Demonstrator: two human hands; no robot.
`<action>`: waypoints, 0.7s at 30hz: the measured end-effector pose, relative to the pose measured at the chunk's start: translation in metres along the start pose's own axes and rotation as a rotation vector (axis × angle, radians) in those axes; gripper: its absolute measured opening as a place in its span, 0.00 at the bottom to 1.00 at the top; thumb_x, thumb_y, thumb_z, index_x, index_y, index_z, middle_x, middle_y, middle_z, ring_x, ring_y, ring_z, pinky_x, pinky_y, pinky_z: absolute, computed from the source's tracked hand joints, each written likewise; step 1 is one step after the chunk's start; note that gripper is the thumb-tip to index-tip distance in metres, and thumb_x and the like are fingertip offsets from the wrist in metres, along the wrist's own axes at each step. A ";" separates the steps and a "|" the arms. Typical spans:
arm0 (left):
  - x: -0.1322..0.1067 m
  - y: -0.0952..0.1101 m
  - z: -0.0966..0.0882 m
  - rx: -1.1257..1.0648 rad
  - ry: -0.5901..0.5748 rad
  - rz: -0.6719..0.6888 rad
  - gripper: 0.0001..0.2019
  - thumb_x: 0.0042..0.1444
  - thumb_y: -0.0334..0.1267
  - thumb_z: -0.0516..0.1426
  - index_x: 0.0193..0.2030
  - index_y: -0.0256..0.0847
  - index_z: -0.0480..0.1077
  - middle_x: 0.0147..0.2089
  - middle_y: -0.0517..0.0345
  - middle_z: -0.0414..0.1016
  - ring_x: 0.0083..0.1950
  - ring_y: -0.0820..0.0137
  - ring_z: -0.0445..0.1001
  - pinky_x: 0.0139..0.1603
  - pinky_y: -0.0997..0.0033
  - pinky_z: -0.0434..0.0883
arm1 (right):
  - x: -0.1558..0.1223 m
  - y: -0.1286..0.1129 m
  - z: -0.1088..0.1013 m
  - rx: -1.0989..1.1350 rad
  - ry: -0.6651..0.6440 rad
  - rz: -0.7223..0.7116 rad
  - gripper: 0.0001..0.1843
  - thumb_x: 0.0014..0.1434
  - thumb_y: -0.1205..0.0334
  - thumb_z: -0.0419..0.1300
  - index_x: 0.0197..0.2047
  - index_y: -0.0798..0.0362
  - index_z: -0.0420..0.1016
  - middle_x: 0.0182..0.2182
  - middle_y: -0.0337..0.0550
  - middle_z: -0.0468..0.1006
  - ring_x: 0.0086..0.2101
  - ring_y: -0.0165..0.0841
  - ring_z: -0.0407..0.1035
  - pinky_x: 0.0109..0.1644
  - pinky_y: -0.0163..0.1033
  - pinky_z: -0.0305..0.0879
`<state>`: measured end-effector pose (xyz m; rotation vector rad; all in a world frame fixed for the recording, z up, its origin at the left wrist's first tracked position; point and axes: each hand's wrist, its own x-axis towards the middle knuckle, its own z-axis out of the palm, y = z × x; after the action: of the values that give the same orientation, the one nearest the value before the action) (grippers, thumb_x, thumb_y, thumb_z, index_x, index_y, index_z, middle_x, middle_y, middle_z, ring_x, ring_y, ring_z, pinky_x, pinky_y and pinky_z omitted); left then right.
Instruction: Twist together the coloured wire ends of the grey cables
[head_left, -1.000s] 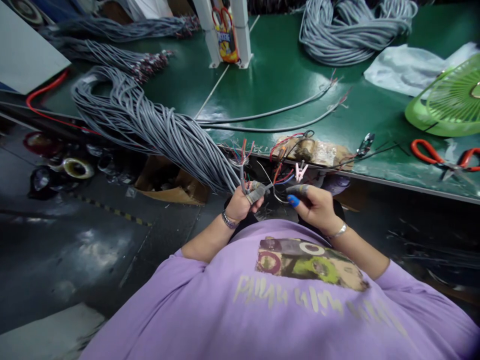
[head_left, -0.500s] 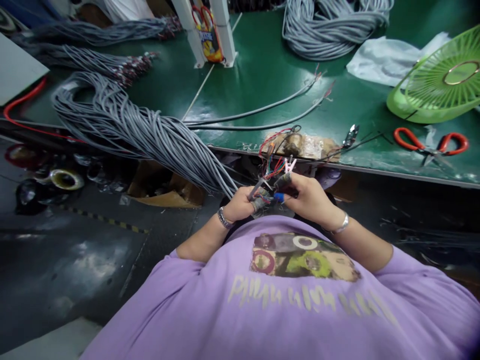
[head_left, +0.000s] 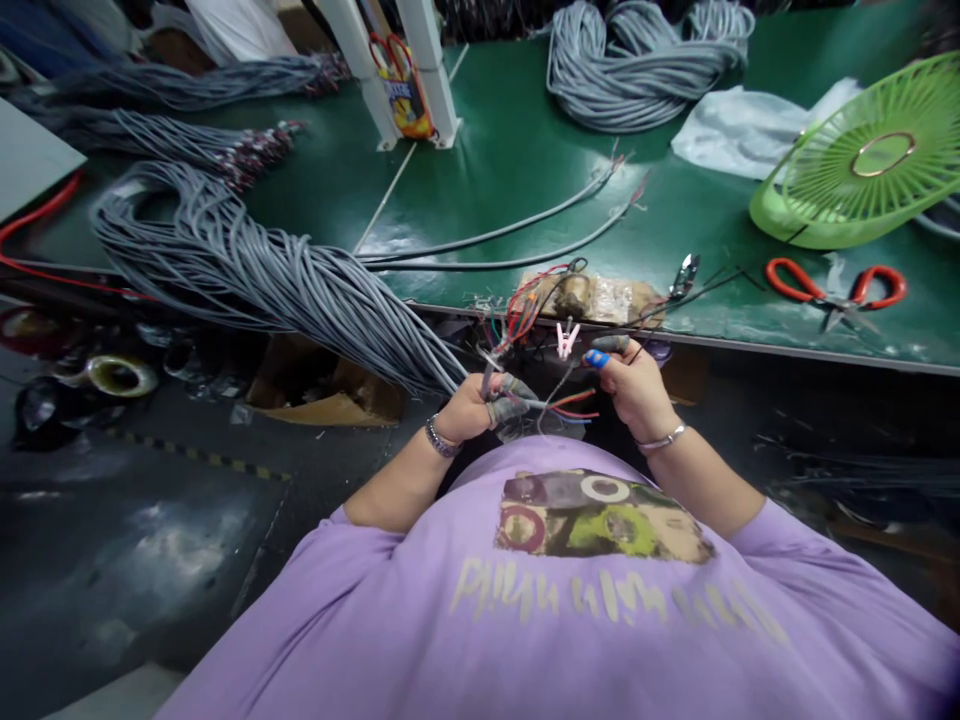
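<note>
My left hand point(head_left: 474, 408), with grey finger covers on, is closed around the end of a grey cable point(head_left: 536, 404). Red, orange and blue inner wires point(head_left: 576, 400) fan out of it to the right. My right hand point(head_left: 631, 385) is up and to the right of these wires, fingers pinched; blue tape wraps one finger and grey covers another. A thin twisted grey strand point(head_left: 556, 384) rises toward its fingertips, but whether they grip it is unclear. Between the hands and the bench edge is a pink clip point(head_left: 568, 341), next to loose coloured wires point(head_left: 525, 310).
A thick bundle of grey cables point(head_left: 300, 270) hangs over the edge of the green bench point(head_left: 480, 190). Orange-handled scissors point(head_left: 836, 290), small cutters point(head_left: 685, 276) and a green fan point(head_left: 862, 160) lie to the right. A cardboard box point(head_left: 330, 390) stands below.
My right hand has pulled away from my left, to the right and slightly up. The coloured wires at the cable end now show between the hands. The view has shifted slightly.
</note>
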<state>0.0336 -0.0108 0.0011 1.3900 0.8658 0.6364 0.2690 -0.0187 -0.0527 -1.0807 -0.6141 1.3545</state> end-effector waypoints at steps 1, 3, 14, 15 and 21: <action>0.001 -0.003 0.000 -0.017 0.061 0.000 0.20 0.47 0.52 0.69 0.34 0.34 0.78 0.18 0.62 0.68 0.15 0.82 0.58 0.15 0.80 0.55 | 0.004 0.003 -0.002 0.014 -0.021 0.052 0.24 0.41 0.50 0.75 0.32 0.52 0.68 0.20 0.32 0.71 0.16 0.19 0.48 0.17 0.27 0.41; 0.005 -0.007 0.002 -0.041 0.147 0.007 0.21 0.46 0.53 0.70 0.33 0.34 0.76 0.17 0.65 0.65 0.14 0.82 0.56 0.13 0.80 0.51 | 0.011 0.009 -0.001 0.030 -0.078 0.155 0.26 0.44 0.42 0.73 0.30 0.52 0.66 0.22 0.35 0.74 0.16 0.18 0.47 0.16 0.27 0.37; 0.029 -0.008 0.012 -0.037 0.224 0.005 0.27 0.46 0.57 0.68 0.21 0.37 0.62 0.15 0.68 0.60 0.13 0.84 0.54 0.14 0.79 0.49 | 0.030 0.001 0.034 0.180 -0.337 0.316 0.33 0.50 0.28 0.63 0.28 0.54 0.69 0.18 0.34 0.65 0.15 0.20 0.50 0.16 0.29 0.38; 0.030 -0.009 0.012 -0.037 0.227 -0.001 0.27 0.46 0.57 0.68 0.21 0.37 0.62 0.15 0.68 0.60 0.13 0.84 0.54 0.14 0.79 0.49 | 0.029 0.000 0.034 0.200 -0.325 0.321 0.33 0.50 0.28 0.63 0.28 0.54 0.68 0.18 0.34 0.65 0.16 0.20 0.51 0.16 0.29 0.39; 0.035 -0.014 0.013 -0.023 0.234 -0.032 0.27 0.46 0.59 0.67 0.21 0.37 0.64 0.14 0.68 0.59 0.13 0.83 0.53 0.15 0.77 0.47 | 0.031 0.006 0.035 0.279 -0.241 0.315 0.30 0.48 0.36 0.70 0.24 0.54 0.65 0.18 0.34 0.65 0.17 0.19 0.51 0.16 0.28 0.45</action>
<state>0.0620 0.0088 -0.0184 1.2955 1.0603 0.7927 0.2407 0.0188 -0.0504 -0.8149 -0.4216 1.8037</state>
